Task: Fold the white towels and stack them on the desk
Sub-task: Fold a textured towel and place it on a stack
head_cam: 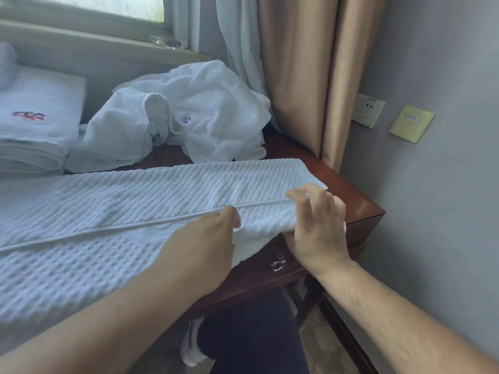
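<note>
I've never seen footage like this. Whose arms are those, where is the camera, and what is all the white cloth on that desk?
No machine here: a person wears a wide-angle camera on the head, so you look down along their own two bare arms. There is only this one view. The left hand and the right hand both grip the right end of a ribbed white towel spread along a dark wooden desk. Behind it lies a crumpled heap of unfolded towels, and at far left a stack of folded towels with a red emblem on top. A drawer handle shows on the desk front, with curtains and a window behind.
</note>
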`<state>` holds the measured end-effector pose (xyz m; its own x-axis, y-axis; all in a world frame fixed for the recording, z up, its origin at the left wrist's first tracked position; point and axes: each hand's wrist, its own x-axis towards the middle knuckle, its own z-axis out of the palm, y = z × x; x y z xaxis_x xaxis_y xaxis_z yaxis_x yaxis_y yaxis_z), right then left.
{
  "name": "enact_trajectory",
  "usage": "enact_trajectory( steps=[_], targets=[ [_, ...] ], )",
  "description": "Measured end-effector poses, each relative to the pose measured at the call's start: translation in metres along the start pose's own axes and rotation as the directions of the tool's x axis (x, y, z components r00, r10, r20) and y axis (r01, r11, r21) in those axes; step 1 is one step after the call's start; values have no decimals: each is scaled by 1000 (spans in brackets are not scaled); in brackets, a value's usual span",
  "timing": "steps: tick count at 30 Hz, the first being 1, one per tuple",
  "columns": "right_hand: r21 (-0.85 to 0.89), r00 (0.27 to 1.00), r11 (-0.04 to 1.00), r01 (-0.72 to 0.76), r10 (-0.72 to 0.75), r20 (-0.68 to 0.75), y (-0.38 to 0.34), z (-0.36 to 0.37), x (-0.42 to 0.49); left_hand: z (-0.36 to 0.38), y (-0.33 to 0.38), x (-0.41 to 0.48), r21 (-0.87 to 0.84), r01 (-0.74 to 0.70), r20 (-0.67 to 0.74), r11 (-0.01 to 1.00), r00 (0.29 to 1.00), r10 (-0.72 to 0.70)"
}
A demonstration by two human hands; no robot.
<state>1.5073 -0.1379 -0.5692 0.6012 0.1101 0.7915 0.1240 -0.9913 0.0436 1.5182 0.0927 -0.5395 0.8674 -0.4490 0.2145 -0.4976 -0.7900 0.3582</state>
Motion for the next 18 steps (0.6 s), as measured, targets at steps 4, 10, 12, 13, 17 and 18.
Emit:
enact_trajectory(
  steps=[4,10,12,13,17,18],
  targets=[
    [-35,1000,999,-18,17,-15,2,1,-2,-4,-8,16,21,51,-135,998,990,-48],
    [-106,992,994,0,-13,-126,27,-9,17,-23,-16,48,187,-20,-265,982,962,70],
    [-116,987,993,-37,19,-158,42,-12,26,-30,-21,59,242,-70,-270,968,953,137],
    [-95,986,993,-65,50,-157,50,-14,31,-32,-25,65,270,-96,-267,958,949,170],
    [91,954,951,-297,298,-7,75,-15,51,-41,-38,88,395,-147,-232,907,939,253],
    [123,930,922,-367,366,35,81,-13,56,-42,-39,94,426,-155,-214,891,940,266]
  ],
)
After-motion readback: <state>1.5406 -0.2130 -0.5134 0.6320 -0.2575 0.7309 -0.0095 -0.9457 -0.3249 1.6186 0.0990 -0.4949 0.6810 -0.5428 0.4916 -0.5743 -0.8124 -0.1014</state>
